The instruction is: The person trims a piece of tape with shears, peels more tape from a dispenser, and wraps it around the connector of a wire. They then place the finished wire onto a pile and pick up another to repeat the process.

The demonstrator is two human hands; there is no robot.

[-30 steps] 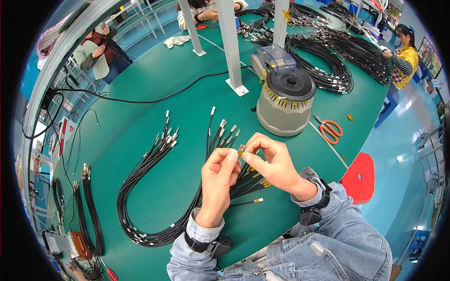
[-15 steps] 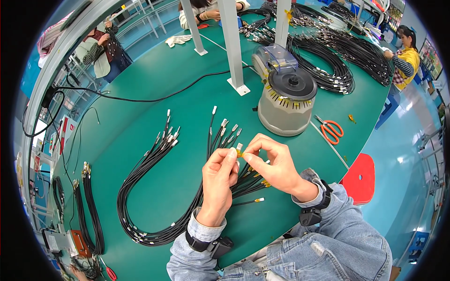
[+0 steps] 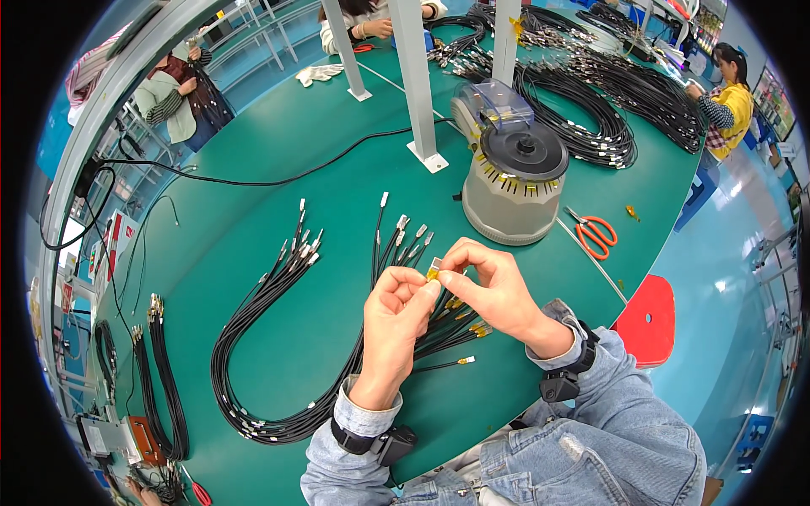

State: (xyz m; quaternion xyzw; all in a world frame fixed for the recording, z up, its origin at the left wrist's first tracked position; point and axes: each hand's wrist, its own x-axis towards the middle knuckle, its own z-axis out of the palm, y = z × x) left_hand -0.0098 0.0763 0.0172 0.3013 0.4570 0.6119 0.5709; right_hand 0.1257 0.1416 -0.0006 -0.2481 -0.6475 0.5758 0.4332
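My left hand (image 3: 395, 316) pinches a cable end with a small white connector (image 3: 436, 263) between thumb and forefinger. A piece of yellow tape (image 3: 433, 274) lies at the connector's base, and the fingertips of my right hand (image 3: 489, 285) are closed on it from the other side. Under and beyond my hands lies a bundle of black cables (image 3: 221, 354), bent in a U on the green table. Its near-right ends, some wrapped in yellow tape, are partly hidden by my hands. One taped cable end (image 3: 466, 361) sticks out to the right.
A round grey tape dispenser (image 3: 513, 198) stands beyond my right hand, with orange-handled scissors (image 3: 597, 237) beside it. Grey posts (image 3: 413, 93) rise from the table (image 3: 278, 143). More cable coils (image 3: 591, 135) lie far right. A red stool (image 3: 648, 320) is at right. Other people work around.
Both hands stay close together, with only small finger movements. My left thumb has shifted right and slightly down, and more of the connector and yellow tape now shows between the fingertips.
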